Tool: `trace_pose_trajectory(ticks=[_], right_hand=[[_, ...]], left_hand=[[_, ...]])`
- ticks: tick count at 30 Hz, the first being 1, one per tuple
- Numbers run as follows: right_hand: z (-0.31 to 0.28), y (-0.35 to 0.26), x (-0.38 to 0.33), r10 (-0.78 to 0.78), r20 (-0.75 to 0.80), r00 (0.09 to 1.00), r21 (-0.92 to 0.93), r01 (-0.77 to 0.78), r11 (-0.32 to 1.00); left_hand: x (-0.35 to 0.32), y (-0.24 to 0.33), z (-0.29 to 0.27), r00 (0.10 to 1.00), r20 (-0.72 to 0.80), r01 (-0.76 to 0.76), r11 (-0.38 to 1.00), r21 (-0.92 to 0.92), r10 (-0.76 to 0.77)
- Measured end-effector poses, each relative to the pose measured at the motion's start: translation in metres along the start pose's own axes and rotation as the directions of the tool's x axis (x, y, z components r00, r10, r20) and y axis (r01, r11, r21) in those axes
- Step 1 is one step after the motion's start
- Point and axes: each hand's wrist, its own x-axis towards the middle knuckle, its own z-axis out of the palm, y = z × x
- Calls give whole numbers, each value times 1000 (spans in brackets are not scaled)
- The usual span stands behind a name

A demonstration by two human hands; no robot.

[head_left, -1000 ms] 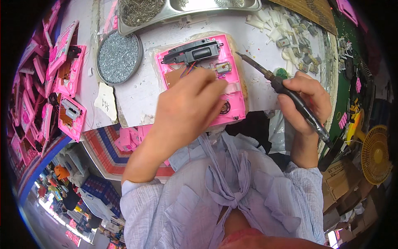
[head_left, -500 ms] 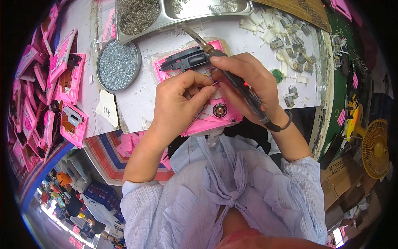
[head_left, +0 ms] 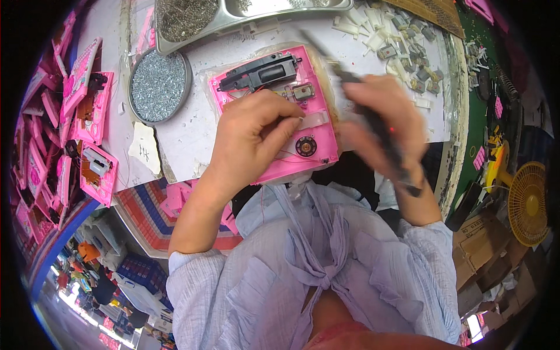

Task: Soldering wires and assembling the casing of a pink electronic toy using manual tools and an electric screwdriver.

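A pink plastic casing lies open in front of me. It carries a black mechanism, a small metal motor and a round black speaker. My left hand rests over the casing's left part, thumb and forefinger pinched together; what is between them is too small to make out. To the right of the casing, blurred by motion, my right hand grips the dark handle of a soldering iron. Its tip points up and left, away from the casing.
A round dish of small metal screws sits left. Behind it is a metal tray with small metal parts. White plastic pieces and small motors lie at the far right. Pink casings are piled on the left; a yellow fan stands right.
My right hand has swung the soldering iron away to the right, off the casing. The motor now shows. My left hand remains pinched over the casing.
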Motion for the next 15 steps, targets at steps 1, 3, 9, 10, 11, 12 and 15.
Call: trace_pose_trajectory(ticks=[1,3,9,10,11,12,15], right_hand=[[-16,-3,-4,73,-18,997,89,-71,994],[-43,-4,-18,221,-36,975,288,-202,936],[-57,4,-27,179,261,949,296,-255,921],[-51,4,-27,169,262,950,285,-243,927],[-46,4,-28,158,263,952,274,-231,934],[-42,3,-26,153,269,951,263,-226,938],[-35,2,-24,140,286,948,228,-209,951]], left_hand=[[-3,3,-2,999,18,-42,997,60,41],[-5,5,-3,993,67,-104,986,131,96],[-6,7,-5,981,178,-112,979,168,81],[-5,7,-5,979,183,-119,978,173,87],[-5,6,-4,978,189,-127,976,179,93],[-5,6,-5,977,186,-137,974,182,103],[-6,5,-4,977,173,-158,969,191,125]])
